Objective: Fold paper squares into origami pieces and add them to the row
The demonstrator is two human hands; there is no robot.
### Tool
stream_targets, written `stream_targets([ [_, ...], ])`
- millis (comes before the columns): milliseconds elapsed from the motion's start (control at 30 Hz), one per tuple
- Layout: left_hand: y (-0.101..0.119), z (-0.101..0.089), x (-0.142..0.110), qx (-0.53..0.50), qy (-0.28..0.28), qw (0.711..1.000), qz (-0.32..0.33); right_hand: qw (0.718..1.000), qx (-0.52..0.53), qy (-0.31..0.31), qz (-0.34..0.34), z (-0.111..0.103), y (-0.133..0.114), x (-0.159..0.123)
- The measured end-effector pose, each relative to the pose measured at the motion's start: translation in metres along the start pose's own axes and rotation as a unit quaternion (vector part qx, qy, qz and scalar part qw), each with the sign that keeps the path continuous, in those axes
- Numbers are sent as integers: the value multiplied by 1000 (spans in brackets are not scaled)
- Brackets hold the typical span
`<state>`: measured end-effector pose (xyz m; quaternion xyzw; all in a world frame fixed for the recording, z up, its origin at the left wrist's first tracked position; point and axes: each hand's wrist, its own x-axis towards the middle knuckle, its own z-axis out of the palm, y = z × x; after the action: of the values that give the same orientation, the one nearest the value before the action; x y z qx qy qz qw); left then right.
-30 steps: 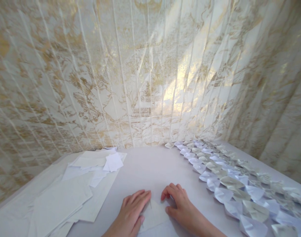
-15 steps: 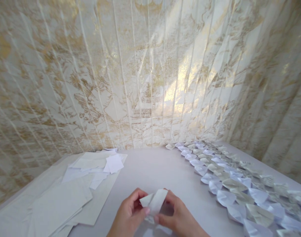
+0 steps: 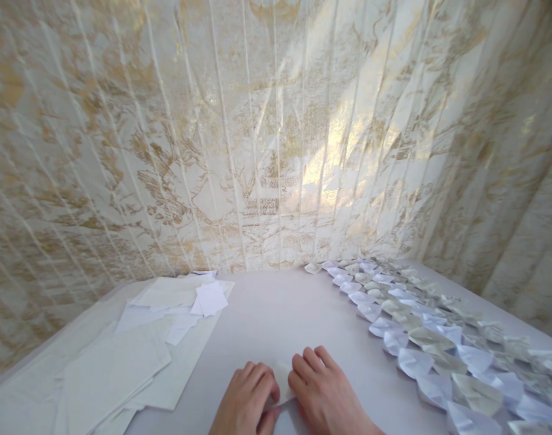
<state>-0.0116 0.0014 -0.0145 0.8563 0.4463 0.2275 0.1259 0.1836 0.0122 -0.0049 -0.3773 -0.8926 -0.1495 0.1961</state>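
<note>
A small folded piece of white paper (image 3: 284, 382) lies low at the table's near middle, mostly covered by my hands. My left hand (image 3: 251, 396) grips its left side, fingers curled over and thumb beneath them. Across from it, my right hand (image 3: 319, 386) rests on the paper's right side with fingers bent and pressed together, knuckles up. How the paper is folded under the fingers cannot be made out.
Loose white sheets (image 3: 115, 368) lie in a pile on the left, with small paper squares (image 3: 211, 299) on top. Several rows of folded paper pieces (image 3: 414, 362) cover the right side of the white table (image 3: 276, 314). A gold-patterned curtain (image 3: 258, 151) hangs behind.
Both hands have turned knuckles-up and come down towards the table with the paper. Before, the folded paper was held raised between thumbs and fingers; now it is flatter and mostly hidden.
</note>
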Motion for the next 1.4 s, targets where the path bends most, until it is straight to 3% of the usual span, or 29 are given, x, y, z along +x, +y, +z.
stream_targets([
  [100,-4,-2,-3,47,-26,998,13,995,78,-65,17,-4,3,-5],
  [167,-5,-4,-4,63,-27,998,7,979,172,-91,64,-10,9,-7],
  [333,-3,-10,-2,63,-8,998,-29,926,321,-90,177,-19,20,-6],
  [533,3,-16,4,48,16,995,-87,917,296,-80,256,-10,17,5],
  [933,7,-19,9,59,3,991,-117,928,244,-97,263,-9,13,8],
  [1033,5,-19,9,56,2,991,-120,939,242,-88,228,-8,12,7],
  [1267,1,-15,7,36,0,994,-105,977,194,-82,-19,-12,9,3],
  [1400,-1,-13,7,36,7,995,-96,983,158,-80,-48,-13,7,3],
])
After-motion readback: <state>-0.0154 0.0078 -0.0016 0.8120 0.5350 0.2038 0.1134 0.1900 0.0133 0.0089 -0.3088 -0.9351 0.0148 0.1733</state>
